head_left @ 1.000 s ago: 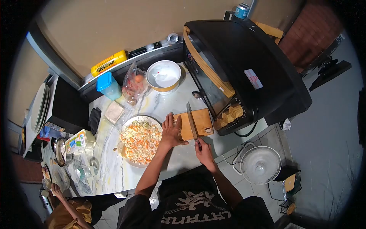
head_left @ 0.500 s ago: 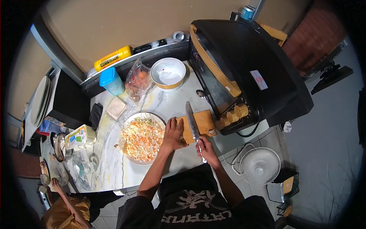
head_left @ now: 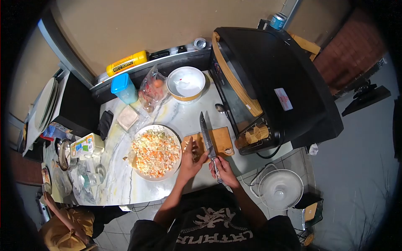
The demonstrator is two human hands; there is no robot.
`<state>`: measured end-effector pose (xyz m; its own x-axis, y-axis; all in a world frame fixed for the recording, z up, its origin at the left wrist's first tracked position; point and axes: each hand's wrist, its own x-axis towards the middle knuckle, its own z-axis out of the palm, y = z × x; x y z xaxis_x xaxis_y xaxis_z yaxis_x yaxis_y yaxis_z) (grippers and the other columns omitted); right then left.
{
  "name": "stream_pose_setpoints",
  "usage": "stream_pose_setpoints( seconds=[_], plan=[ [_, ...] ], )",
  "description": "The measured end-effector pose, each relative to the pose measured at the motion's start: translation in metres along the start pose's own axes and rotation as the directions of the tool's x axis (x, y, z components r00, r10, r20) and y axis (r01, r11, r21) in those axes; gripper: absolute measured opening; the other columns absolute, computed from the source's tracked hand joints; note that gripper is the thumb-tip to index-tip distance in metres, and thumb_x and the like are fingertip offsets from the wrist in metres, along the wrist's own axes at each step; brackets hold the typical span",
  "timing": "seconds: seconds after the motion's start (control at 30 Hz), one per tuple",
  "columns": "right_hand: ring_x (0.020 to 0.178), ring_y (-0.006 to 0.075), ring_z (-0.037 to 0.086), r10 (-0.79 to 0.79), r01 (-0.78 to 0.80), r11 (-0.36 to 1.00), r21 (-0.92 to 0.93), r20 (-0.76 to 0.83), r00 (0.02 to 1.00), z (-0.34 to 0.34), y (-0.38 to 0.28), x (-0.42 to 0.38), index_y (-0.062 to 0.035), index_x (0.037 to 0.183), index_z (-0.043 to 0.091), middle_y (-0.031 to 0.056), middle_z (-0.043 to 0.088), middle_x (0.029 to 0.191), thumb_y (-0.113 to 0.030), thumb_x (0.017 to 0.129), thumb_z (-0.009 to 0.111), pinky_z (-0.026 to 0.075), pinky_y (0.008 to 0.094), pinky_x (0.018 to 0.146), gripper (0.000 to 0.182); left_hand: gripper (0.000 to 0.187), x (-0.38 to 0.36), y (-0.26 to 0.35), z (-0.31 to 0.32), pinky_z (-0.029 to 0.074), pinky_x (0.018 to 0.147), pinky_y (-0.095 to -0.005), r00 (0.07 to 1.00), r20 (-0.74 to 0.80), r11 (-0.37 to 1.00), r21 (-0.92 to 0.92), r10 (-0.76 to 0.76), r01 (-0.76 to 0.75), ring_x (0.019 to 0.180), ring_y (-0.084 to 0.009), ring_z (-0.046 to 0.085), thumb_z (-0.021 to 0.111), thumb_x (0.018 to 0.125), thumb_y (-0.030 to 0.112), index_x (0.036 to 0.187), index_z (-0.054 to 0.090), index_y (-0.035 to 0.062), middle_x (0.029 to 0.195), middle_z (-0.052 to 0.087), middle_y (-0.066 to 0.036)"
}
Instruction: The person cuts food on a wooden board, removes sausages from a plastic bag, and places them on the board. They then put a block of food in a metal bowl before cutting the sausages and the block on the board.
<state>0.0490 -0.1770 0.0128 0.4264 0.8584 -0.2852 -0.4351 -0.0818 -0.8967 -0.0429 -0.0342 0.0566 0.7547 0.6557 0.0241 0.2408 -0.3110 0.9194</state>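
Note:
My right hand is closed round the handle of a kitchen knife, whose blade points away from me over a wooden cutting board. Fingers apart, my left hand is over the board's left side, its thumb right at the blade near the handle. Small bits of food lie on the board under that hand, partly hidden by it. To the left, a white plate carries a heap of finely chopped orange, white and green vegetables.
Behind the board stand a white bowl, a plastic bag and a blue-lidded container. A black oven borders the right, with a spoon beside it. Another person's arm shows at lower left.
My left hand has turned and its fingers have spread, with the thumb now at the knife blade. The knife has shifted slightly left. The view has moved a little.

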Motion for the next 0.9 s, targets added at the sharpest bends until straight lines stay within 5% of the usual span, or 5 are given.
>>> stream_pose_setpoints(
  seconds=[0.03, 0.07, 0.17, 0.4, 0.9],
  plan=[
    [0.053, 0.0084, 0.05, 0.002, -0.002, 1.0, 0.007, 0.008, 1.0, 0.001, -0.002, 0.0, -0.0041, 0.103, 0.046, 0.0038, 0.053, 0.077, -0.027, 0.1, 0.035, 0.041, 0.0227, 0.045, 0.025, 0.08, -0.002, 0.002, 0.009, 0.05, 0.08, -0.0285, 0.983, -0.005, 0.93, -0.327, -0.181, 0.17, 0.091, -0.0205, 0.061, 0.073, 0.078, 0.016, 0.134, 0.024, -0.0118, 0.109, 0.056, -0.019],
    [0.053, 0.0083, 0.05, -0.001, 0.001, 1.0, 0.028, 0.016, 1.0, 0.002, -0.003, 0.001, -0.0035, 0.101, 0.045, 0.0047, 0.054, 0.077, -0.025, 0.1, 0.035, 0.041, 0.0231, 0.045, 0.024, 0.07, -0.002, -0.003, 0.022, 0.048, 0.061, -0.0205, 0.988, -0.113, 0.933, -0.356, -0.101, 0.054, 0.071, -0.0089, 0.057, 0.069, 0.081, 0.01, 0.132, 0.027, -0.0122, 0.093, 0.058, -0.01],
    [0.053, 0.0083, 0.05, -0.011, 0.009, 0.999, 0.041, 0.053, 0.999, -0.001, -0.002, 0.003, -0.0027, 0.101, 0.045, 0.006, 0.055, 0.078, -0.023, 0.1, 0.035, 0.042, 0.0234, 0.045, 0.022, 0.064, 0.001, -0.003, 0.033, 0.046, 0.054, -0.0211, 0.98, 0.082, 0.8, -0.568, -0.179, 0.194, 0.064, -0.0089, 0.056, 0.068, 0.082, 0.007, 0.13, 0.032, -0.0111, 0.088, 0.06, -0.009],
    [0.052, 0.0084, 0.05, -0.004, -0.005, 0.998, 0.062, 0.144, 0.99, -0.016, -0.004, 0.002, -0.0042, 0.104, 0.045, 0.0054, 0.054, 0.077, -0.029, 0.1, 0.037, 0.04, 0.0215, 0.043, 0.027, 0.017, 0.002, -0.005, 0.038, 0.047, 0.054, -0.0211, 0.964, 0.047, 0.792, -0.561, -0.261, 0.241, 0.063, -0.0075, 0.059, 0.066, 0.08, -0.003, 0.096, 0.06, -0.0055, 0.076, 0.066, -0.006],
    [0.05, 0.0056, 0.045, 0.082, -0.085, 0.996, 0.009, 0.194, 0.978, -0.039, -0.015, -0.001, -0.0035, 0.103, 0.045, 0.0027, 0.051, 0.072, -0.023, 0.1, 0.037, 0.036, 0.0198, 0.043, 0.022, 0.02, 0.019, -0.011, 0.044, 0.051, 0.068, -0.024, 0.974, -0.021, 0.827, -0.533, -0.224, 0.179, 0.075, -0.0105, 0.063, 0.066, 0.079, -0.006, 0.097, 0.061, -0.0069, 0.085, 0.068, -0.01]
  ],
)
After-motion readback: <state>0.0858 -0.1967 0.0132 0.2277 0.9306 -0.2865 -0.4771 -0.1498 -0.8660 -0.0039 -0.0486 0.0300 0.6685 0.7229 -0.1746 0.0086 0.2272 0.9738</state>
